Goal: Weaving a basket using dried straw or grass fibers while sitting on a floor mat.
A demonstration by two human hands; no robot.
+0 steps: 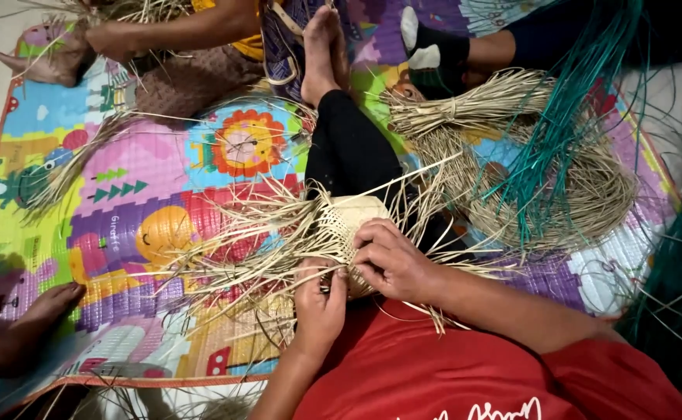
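A small half-woven straw basket [350,222] rests on my lap, against my outstretched black-clad leg [348,148]. Loose pale straw strands [240,241] fan out from it to the left. My right hand [391,260] lies over the basket's near side, fingers curled on the weave. My left hand [317,299] sits just below it, pinching strands at the basket's lower edge. Both hands touch the basket, and their fingertips are partly hidden among the straw.
A colourful cartoon play mat [138,202] covers the floor. A tied bundle of pale straw [473,109] and teal strands [566,132] lie at the right. Another person's hand [41,307] rests at the left; other people's feet [321,50] and arms are at the top.
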